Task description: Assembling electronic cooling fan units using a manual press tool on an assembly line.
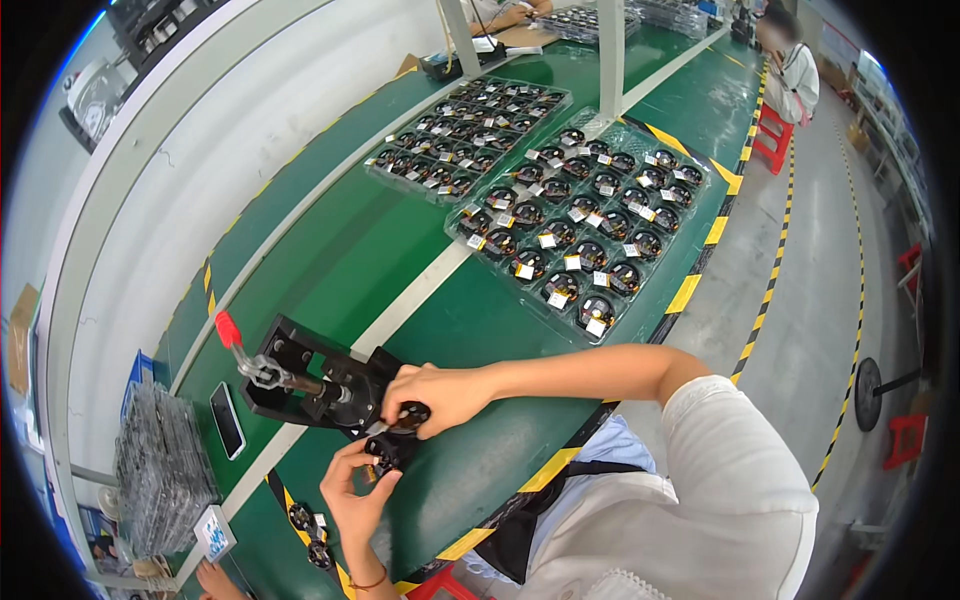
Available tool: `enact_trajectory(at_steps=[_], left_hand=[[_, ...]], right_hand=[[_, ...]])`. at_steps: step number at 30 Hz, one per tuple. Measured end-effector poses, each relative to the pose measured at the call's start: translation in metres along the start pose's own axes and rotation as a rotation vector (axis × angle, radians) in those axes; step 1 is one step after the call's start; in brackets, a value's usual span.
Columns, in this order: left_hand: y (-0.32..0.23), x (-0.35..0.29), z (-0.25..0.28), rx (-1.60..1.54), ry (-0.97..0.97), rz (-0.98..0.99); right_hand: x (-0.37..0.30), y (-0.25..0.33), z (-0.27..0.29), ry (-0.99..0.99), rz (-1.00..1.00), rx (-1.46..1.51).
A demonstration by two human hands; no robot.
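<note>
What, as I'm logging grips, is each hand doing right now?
Left hand: closed, holding a round black part.
Right hand: closed, holding another round black part.

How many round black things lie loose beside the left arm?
2: the upper black part and the lower black part, both left of the left hand. Others may be hidden.

I can read no words or numbers anywhere, as the white labels (596,326) on the round black parts (563,284) before me are too small.
</note>
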State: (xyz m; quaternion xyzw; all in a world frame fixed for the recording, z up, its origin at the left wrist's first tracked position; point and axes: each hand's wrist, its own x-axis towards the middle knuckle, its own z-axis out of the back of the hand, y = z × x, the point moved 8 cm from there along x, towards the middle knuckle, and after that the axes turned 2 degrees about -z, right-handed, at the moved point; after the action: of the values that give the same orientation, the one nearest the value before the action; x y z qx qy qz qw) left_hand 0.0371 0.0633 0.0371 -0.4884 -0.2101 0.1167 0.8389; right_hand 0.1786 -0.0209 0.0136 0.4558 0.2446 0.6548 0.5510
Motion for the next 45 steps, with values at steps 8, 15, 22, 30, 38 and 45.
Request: enact_trajectory(at_steps=[8,15,22,30,38,45], left_hand=[[-0.025,0.017,-0.033,0.5,-0.127,-0.225],[-0.025,0.026,-0.042,0.527,-0.113,-0.211],[-0.025,0.028,-0.042,0.555,-0.15,-0.215],[-0.013,0.012,-0.023,0.529,-0.237,-0.035],[-0.012,0.009,-0.03,0.616,-0.269,-0.039],[-0.027,-0.004,-0.032,0.73,-0.324,-0.202]], right_hand=[[-0.121,-0.057,0.28,-0.53,-0.444,-0.869],[-0.319,-0.119,0.456,-0.859,-0.897,-1.014],[-0.323,-0.142,0.469,-0.831,-1.032,-1.15],[0.041,0.087,0.212,-0.421,0.057,-0.462],[0.191,0.082,0.066,0.213,-0.336,0.131],[0.05,0.161,0.039,-0.22,0.755,-0.267]])
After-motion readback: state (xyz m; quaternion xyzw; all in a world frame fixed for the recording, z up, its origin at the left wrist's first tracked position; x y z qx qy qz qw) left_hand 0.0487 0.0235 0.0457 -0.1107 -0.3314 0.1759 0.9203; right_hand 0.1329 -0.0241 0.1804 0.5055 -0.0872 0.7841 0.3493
